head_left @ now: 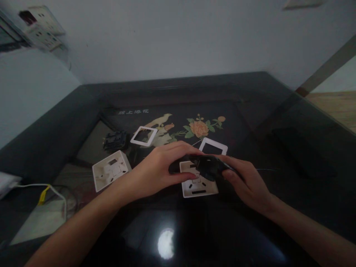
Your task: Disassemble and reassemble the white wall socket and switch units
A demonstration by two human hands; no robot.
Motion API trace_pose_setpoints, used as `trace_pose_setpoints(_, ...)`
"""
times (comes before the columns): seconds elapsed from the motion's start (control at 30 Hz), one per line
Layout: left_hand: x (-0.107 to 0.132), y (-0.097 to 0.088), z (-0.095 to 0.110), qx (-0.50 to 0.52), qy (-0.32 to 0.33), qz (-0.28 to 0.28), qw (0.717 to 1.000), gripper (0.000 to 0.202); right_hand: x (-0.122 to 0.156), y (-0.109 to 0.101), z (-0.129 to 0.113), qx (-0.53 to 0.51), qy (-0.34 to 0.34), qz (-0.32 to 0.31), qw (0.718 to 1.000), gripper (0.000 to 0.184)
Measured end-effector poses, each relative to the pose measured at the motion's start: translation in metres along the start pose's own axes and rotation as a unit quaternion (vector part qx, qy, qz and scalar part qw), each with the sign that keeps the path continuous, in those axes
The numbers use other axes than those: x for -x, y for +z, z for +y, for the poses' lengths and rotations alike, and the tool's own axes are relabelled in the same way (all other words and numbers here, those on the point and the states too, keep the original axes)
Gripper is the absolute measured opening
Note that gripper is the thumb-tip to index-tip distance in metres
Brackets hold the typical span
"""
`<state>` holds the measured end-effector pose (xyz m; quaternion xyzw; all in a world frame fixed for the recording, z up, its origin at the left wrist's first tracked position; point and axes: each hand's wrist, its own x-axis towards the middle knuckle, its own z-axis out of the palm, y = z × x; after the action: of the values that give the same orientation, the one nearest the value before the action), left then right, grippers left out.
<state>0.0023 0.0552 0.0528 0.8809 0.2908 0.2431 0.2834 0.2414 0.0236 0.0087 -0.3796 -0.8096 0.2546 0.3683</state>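
A black plastic socket module (209,167) is held tilted over a white wall box (198,192). My right hand (247,181) grips the module's right end, with the thumb on the near side and the fingers behind. My left hand (167,163) is at its left end, index finger along the far edge and thumb by the near side. The box lies on the table with its open side up, partly covered by the module and my left thumb. Just behind the hands is a white square frame (214,143), its near edge hidden.
To the left lie a second white wall box (111,168), another black module (115,140) and a second white frame (144,136). The dark glossy tabletop (178,230) meets the wall at the back. A white cable (59,195) with a yellow tag runs at left. A dark flat object (303,152) is at right.
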Motion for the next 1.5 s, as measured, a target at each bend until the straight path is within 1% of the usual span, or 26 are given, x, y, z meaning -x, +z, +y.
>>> trace_pose_setpoints(0.07, 0.001, 0.003, 0.001, 0.008, -0.004, 0.006, 1.000, 0.035, 0.002, -0.001, -0.004, -0.007, 0.012, 0.008, 1.000, 0.044)
trace_pose_setpoints(0.17, 0.001, 0.006, 0.003, 0.023, -0.006, 0.004, 1.000, 0.034, 0.008, -0.001, -0.010, -0.012, 0.022, 0.008, 1.000, 0.042)
trace_pose_setpoints(0.37, 0.000, 0.013, 0.006, 0.056, 0.027, 0.010, 0.998, 0.025, 0.018, 0.001, -0.018, -0.021, 0.021, 0.005, 1.000, 0.039)
trace_pose_setpoints(0.47, 0.000, 0.017, 0.007, 0.061, 0.040, 0.014, 0.997, 0.025, 0.022, 0.004, -0.017, -0.005, -0.005, 0.014, 1.000, 0.040)
trace_pose_setpoints(0.6, 0.002, 0.020, 0.010, 0.047, 0.048, 0.009, 0.998, 0.025, 0.028, 0.006, -0.012, 0.074, -0.062, 0.023, 0.995, 0.043)
trace_pose_setpoints(0.7, 0.002, 0.022, 0.011, 0.030, 0.056, 0.004, 0.998, 0.025, 0.031, 0.005, -0.009, 0.116, -0.088, 0.036, 0.989, 0.046)
trace_pose_setpoints(0.9, 0.003, 0.023, 0.010, -0.003, 0.075, 0.013, 0.997, 0.020, 0.032, 0.003, -0.007, 0.145, -0.135, 0.048, 0.979, 0.048)
trace_pose_setpoints(1.1, 0.003, 0.026, 0.008, -0.006, 0.103, 0.007, 0.995, 0.022, 0.031, 0.003, -0.009, 0.157, -0.154, 0.050, 0.974, 0.047)
trace_pose_setpoints(1.23, 0.003, 0.028, 0.010, 0.033, 0.077, 0.007, 0.996, 0.023, 0.031, 0.003, -0.008, 0.161, -0.161, 0.053, 0.972, 0.044)
trace_pose_setpoints(1.37, 0.001, 0.027, 0.013, 0.090, 0.018, 0.003, 0.996, 0.025, 0.034, 0.006, -0.003, 0.157, -0.159, 0.046, 0.974, 0.046)
trace_pose_setpoints(1.5, -0.002, 0.023, 0.016, 0.143, -0.040, -0.015, 0.989, 0.030, 0.038, 0.007, 0.002, 0.160, -0.168, 0.039, 0.972, 0.052)
